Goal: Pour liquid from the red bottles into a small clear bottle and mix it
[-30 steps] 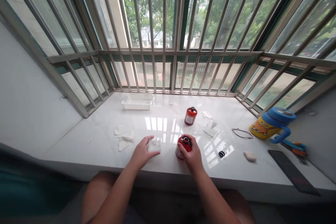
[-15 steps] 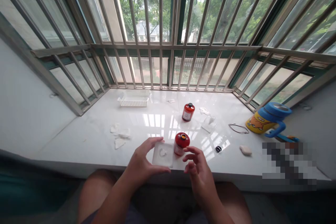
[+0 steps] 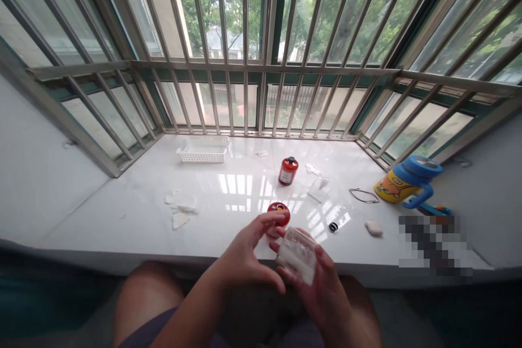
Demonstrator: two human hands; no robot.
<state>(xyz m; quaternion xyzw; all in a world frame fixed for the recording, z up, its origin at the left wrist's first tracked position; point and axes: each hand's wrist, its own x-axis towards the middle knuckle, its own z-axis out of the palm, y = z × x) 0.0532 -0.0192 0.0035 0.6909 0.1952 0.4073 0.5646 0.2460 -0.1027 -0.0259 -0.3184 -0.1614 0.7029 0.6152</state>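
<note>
1. The clear container (image 3: pixel 298 260) sits in the right hand (image 3: pixel 326 288), at the near edge of the tabletop (image 3: pixel 228 228); its see-through walls make its contents hard to read.
2. The right hand grips it, fingers partly hidden behind it.
3. The left hand (image 3: pixel 248 258) is spread beside it, empty; whether it touches the container, I cannot tell.
4. Left fingers cover part of the nearer red bottle (image 3: pixel 279 211), its mouth uncapped.
5. The farther red bottle (image 3: pixel 287 172) has an illegible label.
6. Pixelation masks a dark object (image 3: pixel 432 250) at right.
</note>
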